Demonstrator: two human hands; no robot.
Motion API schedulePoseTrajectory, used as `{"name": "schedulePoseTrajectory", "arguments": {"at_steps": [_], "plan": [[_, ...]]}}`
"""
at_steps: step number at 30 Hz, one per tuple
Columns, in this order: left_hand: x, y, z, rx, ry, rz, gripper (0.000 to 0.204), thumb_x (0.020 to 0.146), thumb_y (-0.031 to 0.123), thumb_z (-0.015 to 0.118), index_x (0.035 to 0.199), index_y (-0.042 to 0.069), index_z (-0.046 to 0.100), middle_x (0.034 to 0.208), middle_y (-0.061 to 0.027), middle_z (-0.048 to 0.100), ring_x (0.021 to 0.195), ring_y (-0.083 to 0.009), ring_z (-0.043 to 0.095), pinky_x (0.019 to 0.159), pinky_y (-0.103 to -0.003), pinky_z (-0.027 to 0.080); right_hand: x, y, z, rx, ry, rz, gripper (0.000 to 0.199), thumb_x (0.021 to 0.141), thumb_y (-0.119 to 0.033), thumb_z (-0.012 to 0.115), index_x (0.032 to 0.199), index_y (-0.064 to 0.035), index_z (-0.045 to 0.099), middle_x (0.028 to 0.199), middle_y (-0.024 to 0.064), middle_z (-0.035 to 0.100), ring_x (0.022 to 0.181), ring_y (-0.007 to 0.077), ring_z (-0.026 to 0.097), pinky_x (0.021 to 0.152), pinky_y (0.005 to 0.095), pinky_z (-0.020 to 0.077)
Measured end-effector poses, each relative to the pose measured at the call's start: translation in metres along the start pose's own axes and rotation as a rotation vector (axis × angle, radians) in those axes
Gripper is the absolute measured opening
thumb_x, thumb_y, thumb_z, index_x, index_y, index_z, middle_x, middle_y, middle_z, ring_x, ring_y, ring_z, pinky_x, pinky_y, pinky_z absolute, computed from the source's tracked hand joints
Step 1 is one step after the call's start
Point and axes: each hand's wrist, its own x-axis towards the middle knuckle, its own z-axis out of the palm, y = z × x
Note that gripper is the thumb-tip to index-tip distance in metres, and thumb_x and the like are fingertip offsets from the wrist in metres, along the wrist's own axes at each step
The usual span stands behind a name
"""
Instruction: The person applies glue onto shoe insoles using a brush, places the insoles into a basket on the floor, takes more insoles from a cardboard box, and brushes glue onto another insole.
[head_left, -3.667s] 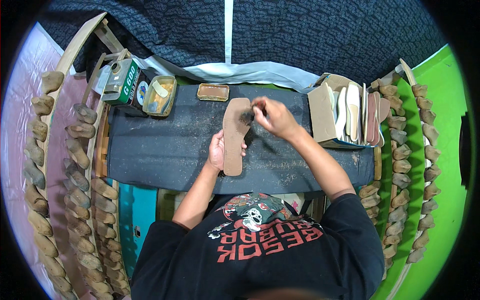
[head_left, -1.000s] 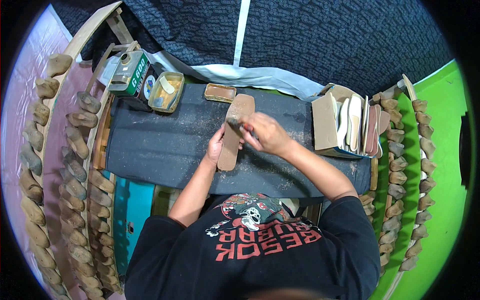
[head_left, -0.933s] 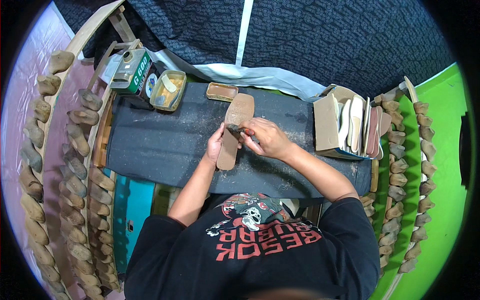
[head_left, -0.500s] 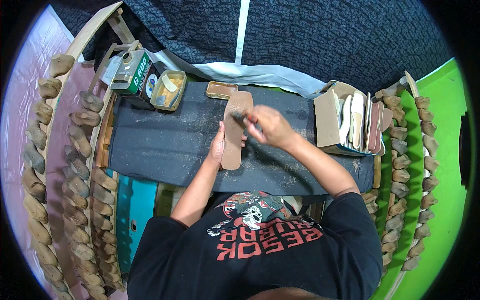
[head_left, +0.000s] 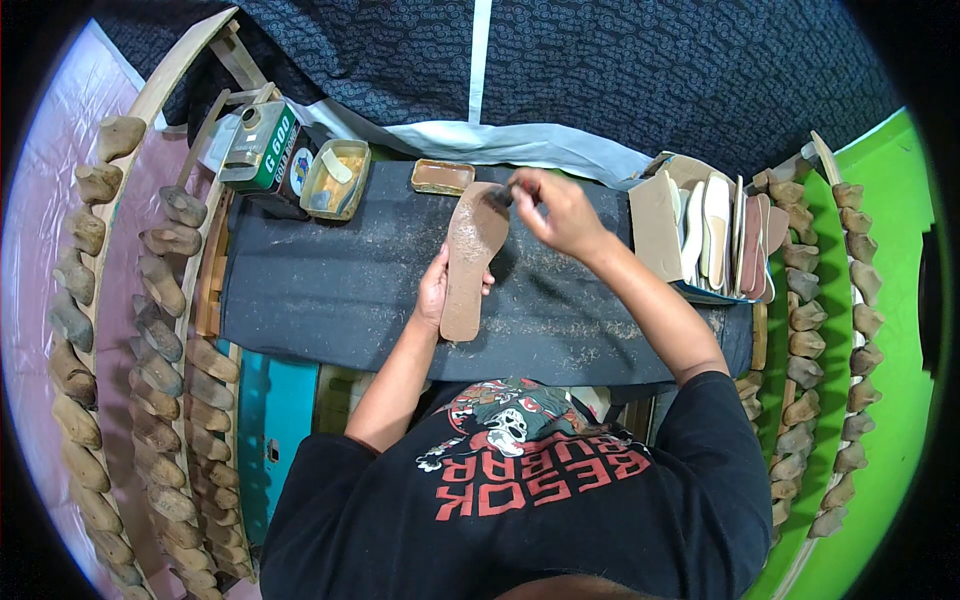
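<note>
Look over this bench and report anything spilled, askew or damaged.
Pale flecks are strewn across the dark table cover, on both sides of the brown sole, resembling loose, unswept debris. Nothing else clearly stands out.

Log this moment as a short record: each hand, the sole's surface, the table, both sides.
Left hand: holding the brown sole near its narrower end
Right hand: holding a dark brush at the sole's wide end; contact unclear
Sole surface: shiny patch around the middle
Table: dark cloth with pale specks; small tray, tub, can toward the back
Right side: cardboard box of insoles
Both sides: racked wooden lasts
</note>
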Motion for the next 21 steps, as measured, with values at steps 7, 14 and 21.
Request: {"name": "schedulePoseTrajectory", "arguments": {"at_steps": [7,14,21], "plan": [[0.0,0.004,-0.016,-0.121,0.053,0.031,0.054,0.105,0.05,0.037,0.126,0.006,0.06,0.098,-0.0139,0.071,0.083,-0.0269,0.07,0.071,-0.042,0.057,-0.016,-0.017,0.038,0.139,-0.136,-0.115,0.014,0.094,-0.009,0.065,0.102,0.0008,0.061,0.084,0.016,0.067,0.075,0.0311,0.069,0.068,0.0397,0.0553],[-0.014,0.003,-0.025,-0.148,0.068,0.061,0.059,0.105,0.055,0.035,0.129,0.006,0.058,0.1,-0.015,0.069,0.076,-0.0242,0.066,0.067,-0.04,0.056,0.038,0.055,0.062,0.647,-0.136,0.444,0.022,0.106,-0.019,0.053,0.108,0.0006,0.063,0.081,0.0057,0.068,0.068,0.0105,0.065,0.063,0.0273,0.0536],[-0.031,0.025,-0.015,-0.178,0.159,0.162,0.057,0.101,0.049,0.035,0.131,0.005,0.056,0.095,-0.0137,0.066,0.072,-0.023,0.062,0.063,-0.038,0.053,0.079,0.102,0.09,0.24,-0.203,0.446,0.028,0.102,-0.023,0.057,0.103,0.0035,0.065,0.079,0.0134,0.07,0.07,0.0204,0.07,0.067,0.0356,0.0549]]}}
